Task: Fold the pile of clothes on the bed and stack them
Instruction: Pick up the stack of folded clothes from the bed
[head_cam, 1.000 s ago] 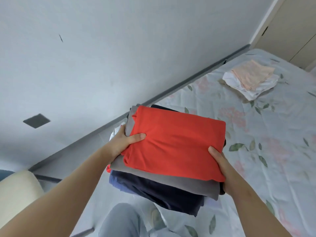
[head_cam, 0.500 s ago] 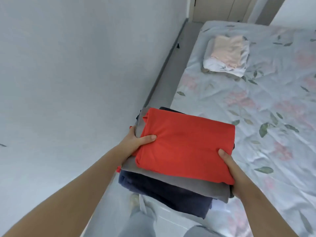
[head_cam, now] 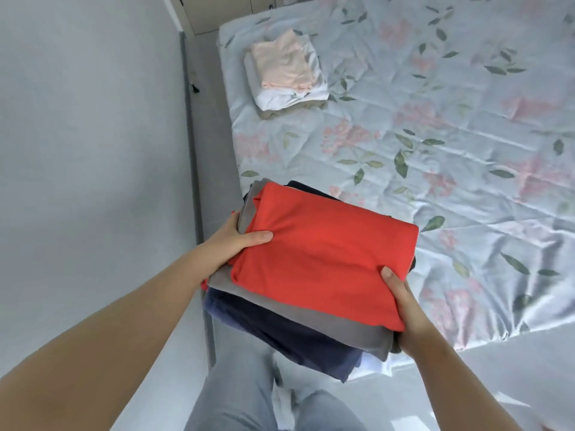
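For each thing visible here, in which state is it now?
Red garment: folded, top of the held stack.
Grey garment: folded, under the red one.
Navy garment: folded, under the grey one.
Left hand: grips the stack, thumb on top.
Right hand: grips the stack, thumb on top.
Peach garment: folded, on a white garment on the bed.
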The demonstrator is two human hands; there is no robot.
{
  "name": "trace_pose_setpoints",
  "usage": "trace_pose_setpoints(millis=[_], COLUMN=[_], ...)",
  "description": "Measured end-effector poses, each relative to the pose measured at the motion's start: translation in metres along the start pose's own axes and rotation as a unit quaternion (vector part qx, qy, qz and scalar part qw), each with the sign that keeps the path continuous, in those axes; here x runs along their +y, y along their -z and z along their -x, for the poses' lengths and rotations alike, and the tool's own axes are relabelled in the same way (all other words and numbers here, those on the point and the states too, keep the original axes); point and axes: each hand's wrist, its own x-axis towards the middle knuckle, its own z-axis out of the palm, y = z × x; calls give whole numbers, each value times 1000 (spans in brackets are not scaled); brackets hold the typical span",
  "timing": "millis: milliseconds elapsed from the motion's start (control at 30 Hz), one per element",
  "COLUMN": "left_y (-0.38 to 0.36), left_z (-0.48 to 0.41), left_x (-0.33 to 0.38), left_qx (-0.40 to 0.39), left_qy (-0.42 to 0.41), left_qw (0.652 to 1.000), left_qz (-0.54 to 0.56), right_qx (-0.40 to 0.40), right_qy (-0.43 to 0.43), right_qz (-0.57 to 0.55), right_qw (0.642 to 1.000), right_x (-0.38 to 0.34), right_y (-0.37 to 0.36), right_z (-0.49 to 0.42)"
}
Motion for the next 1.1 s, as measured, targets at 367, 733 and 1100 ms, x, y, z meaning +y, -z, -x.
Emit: trace_pose_setpoints(millis=[367, 733, 1100], left_y=[0, -14, -9], left_z=[-161, -322, -296], left_x=[81, 78, 85], left_qx=[-175, -298, -116], left_qy=[-5, -11, -174], left_qw=[959, 883, 845], left_qz=[-222, -361, -491], right_qx=[145, 263, 465], right_qy=[38, 51, 51], right_qz=[-190, -317, -202], right_qw=[970, 910, 860], right_x=[25, 63, 34], right_y=[-47, -119, -114], right_z=[-52, -169, -152])
